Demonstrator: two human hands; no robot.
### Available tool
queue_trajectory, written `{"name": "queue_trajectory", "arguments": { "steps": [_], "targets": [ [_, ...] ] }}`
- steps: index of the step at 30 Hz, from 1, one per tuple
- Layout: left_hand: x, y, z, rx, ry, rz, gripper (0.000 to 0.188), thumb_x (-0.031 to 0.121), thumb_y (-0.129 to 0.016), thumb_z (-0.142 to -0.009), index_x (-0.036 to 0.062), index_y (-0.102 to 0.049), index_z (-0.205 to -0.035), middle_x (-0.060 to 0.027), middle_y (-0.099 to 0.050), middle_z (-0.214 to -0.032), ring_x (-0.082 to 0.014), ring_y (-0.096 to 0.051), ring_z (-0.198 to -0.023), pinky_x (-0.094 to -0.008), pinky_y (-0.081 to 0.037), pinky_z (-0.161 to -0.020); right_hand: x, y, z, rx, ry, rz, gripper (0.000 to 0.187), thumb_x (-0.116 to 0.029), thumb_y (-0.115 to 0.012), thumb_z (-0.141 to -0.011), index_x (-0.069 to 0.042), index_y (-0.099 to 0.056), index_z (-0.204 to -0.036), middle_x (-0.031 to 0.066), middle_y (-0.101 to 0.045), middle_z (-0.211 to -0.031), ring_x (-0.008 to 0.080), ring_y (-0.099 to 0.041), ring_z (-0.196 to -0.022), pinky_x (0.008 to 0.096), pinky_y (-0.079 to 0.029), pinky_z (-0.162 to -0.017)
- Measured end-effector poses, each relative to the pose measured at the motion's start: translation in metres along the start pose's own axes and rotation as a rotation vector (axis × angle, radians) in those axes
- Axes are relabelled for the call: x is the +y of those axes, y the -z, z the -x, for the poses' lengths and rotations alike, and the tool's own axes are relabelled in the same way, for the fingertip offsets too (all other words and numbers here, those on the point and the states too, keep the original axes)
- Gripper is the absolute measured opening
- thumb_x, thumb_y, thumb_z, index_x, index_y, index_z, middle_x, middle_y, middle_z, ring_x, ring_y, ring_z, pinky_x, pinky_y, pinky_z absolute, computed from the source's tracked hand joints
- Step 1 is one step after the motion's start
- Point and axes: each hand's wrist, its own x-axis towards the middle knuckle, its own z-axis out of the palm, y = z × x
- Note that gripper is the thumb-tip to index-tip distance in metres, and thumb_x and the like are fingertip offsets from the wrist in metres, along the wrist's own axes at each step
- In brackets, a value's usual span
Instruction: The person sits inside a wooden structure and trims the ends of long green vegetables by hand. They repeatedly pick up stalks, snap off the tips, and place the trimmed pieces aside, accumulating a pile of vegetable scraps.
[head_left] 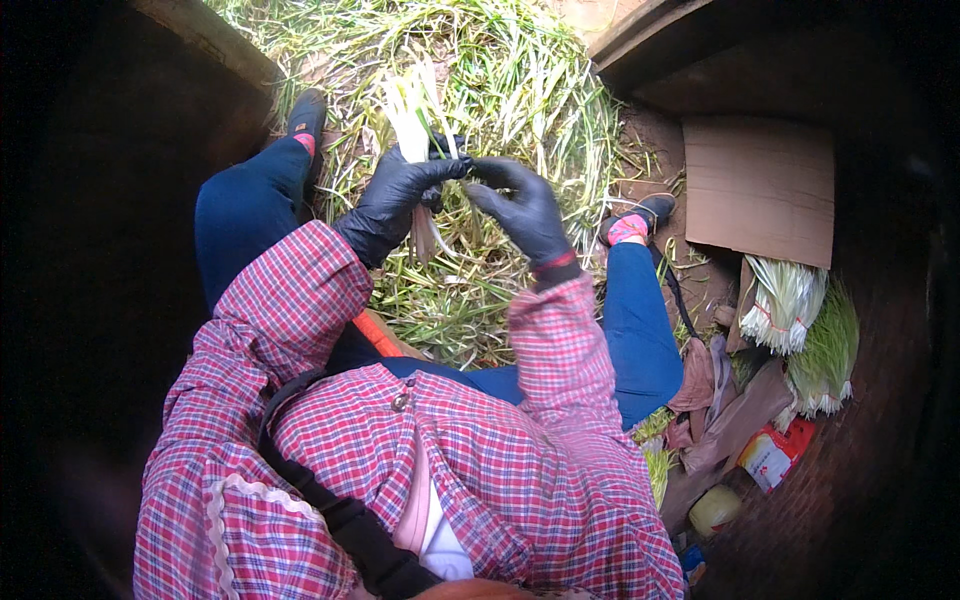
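Black gloves cover both hands. My left hand (393, 196) is closed around a small bunch of pale, chive-like stalks (408, 118). The white-green ends rise above the fist, and thinner ends hang out below it. My right hand (523, 205) meets the left fingertips beside the bunch, its thumb and fingers curled together in a pinch. Whatever lies between those fingers, if anything, is too small to make out. Beneath both hands spreads a thick heap of loose green and yellowish leaves (545, 110).
Tied bundles of white stalks (785, 305) and green stalks (828, 350) lie at the right, by a cardboard sheet (760, 185). Nearer are a red and white packet (776, 455) and a round yellowish object (715, 510). My legs flank the heap; dark boards stand on both sides.
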Motion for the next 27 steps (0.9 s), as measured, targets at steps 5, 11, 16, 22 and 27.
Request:
{"name": "queue_trajectory", "arguments": {
  "steps": [5,11,16,22,27],
  "targets": [
    [0.008,0.002,0.003,-0.032,-0.04,0.032,0.028,0.008,-0.067,-0.069,0.0049,-0.053,-0.093,0.0011,-0.054,-0.073,-0.0048,-0.043,-0.048,-0.0173,-0.031,-0.041,-0.03,-0.024,-0.014,-0.085,-0.051,0.024,0.017,-0.016,-0.064,-0.074,-0.002,-0.064,-0.084,0.0075,-0.064,-0.073,0.015,-0.059,-0.062,0.0283,-0.047,-0.06],
    [0.033,0.021,-0.003,0.007,-0.085,0.17,0.025,0.008,-0.064,-0.074,0.003,-0.056,-0.097,0.0002,-0.06,-0.075,-0.0012,-0.035,-0.042,-0.0155,-0.031,-0.04,0.021,0.036,0.02,-0.129,-0.138,0.534,0.018,-0.021,-0.066,-0.067,-0.005,-0.064,-0.074,0.0122,-0.058,-0.061,0.0212,-0.056,-0.051,0.0319,-0.044,-0.051],
    [0.064,0.061,-0.014,-0.067,-0.191,0.258,0.025,0.005,-0.058,-0.078,0.0015,-0.055,-0.102,-0.0011,-0.063,-0.088,0.0013,-0.036,-0.041,-0.0137,-0.033,-0.041,0.11,0.091,0.058,-0.03,-0.521,0.705,0.021,-0.025,-0.07,-0.064,-0.008,-0.067,-0.076,0.0136,-0.061,-0.066,0.0238,-0.059,-0.058,0.0358,-0.046,-0.057],
    [0.06,0.039,-0.005,0.145,-0.204,-0.035,0.019,0.008,-0.066,-0.073,0.0058,-0.056,-0.089,-0.002,-0.059,-0.075,-0.0026,-0.041,-0.044,-0.0151,-0.033,-0.037,0.077,0.072,0.037,-0.327,-0.186,0.673,0.053,-0.019,-0.065,-0.072,-0.009,-0.047,-0.121,0.0136,-0.053,-0.117,0.0273,-0.051,-0.107,0.0333,-0.038,-0.093],
    [0.053,0.022,-0.009,0.02,0.095,0.147,0.025,0.007,-0.064,-0.075,0.0047,-0.057,-0.098,0.0057,-0.05,-0.062,-0.0009,-0.035,-0.041,-0.0165,-0.031,-0.039,0.01,-0.039,0.015,-0.277,-0.013,-0.14,0.034,-0.017,-0.052,-0.087,-0.002,-0.049,-0.117,0.0099,-0.059,-0.102,0.0163,-0.056,-0.093,0.0285,-0.043,-0.084]
  ]
}}
